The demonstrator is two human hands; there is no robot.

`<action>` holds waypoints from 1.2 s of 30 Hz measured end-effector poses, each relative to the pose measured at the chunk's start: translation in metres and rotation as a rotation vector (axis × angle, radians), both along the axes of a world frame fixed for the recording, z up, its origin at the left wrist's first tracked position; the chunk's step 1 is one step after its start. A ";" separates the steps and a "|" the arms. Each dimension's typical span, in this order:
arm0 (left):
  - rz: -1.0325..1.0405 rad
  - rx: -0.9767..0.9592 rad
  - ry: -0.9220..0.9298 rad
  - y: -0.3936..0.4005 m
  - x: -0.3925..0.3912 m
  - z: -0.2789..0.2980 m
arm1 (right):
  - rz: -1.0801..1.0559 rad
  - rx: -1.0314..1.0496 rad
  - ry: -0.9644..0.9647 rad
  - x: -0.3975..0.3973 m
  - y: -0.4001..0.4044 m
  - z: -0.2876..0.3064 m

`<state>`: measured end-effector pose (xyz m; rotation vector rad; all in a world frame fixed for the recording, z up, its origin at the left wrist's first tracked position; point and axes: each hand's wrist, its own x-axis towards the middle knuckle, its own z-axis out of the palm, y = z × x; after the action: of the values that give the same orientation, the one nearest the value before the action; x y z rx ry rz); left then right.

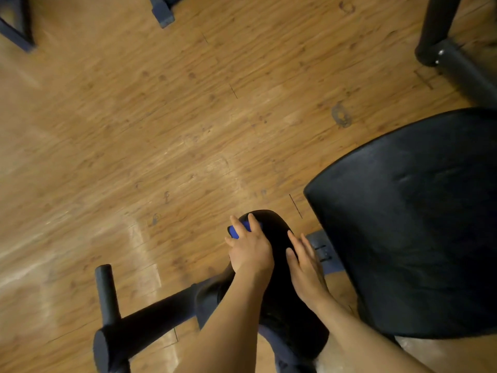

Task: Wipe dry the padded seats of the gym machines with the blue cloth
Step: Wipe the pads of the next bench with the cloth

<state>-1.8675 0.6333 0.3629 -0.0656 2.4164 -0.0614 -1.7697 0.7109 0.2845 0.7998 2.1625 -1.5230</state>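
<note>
Black padding fills the near middle of the view: a narrow padded seat point(277, 265) runs away from the person, and both bare forearms reach out over it. The left hand point(251, 249) lies on the pad's far left part with its fingers spread and bent over the blue cloth point(236, 229), pressing it onto the rounded end of the pad (only a small patch of blue shows between and beyond the fingers). The right hand point(305, 267) rests flat along the pad's right edge, fingers straight and close together, holding nothing. Just right of that hand a dark blue frame bracket point(321, 249) with two slots sits between the narrow pad and a much larger black pad point(414, 224), which fills the right side and stands tilted, its surface faintly creased. To the near left, a dark bar point(150, 313) runs out from under the narrow pad to a short foam-covered handle point(106, 294) standing across its end. Beyond all this spreads the wood-pattern floor point(174, 117), scuffed and shiny in streaks. At the far edge, dark blue machine feet point(162, 12) show at top left, and a black tubular leg point(441, 30) at top right.
</note>
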 end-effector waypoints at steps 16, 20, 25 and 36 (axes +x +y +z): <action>-0.361 0.112 -0.274 -0.032 -0.005 0.015 | 0.004 0.026 -0.040 0.013 -0.021 -0.008; -0.433 0.153 -0.220 -0.035 -0.004 0.010 | -0.002 0.036 -0.049 0.012 -0.023 -0.007; -0.519 0.140 -0.186 -0.022 -0.018 -0.003 | -0.013 0.068 -0.034 0.012 -0.024 -0.008; -0.709 0.071 -0.343 -0.018 -0.018 0.016 | -0.059 0.080 -0.028 0.020 -0.018 -0.010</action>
<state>-1.8855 0.6148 0.3792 0.7718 1.9872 -0.2837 -1.7496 0.6928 0.2740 0.9135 2.2090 -1.4524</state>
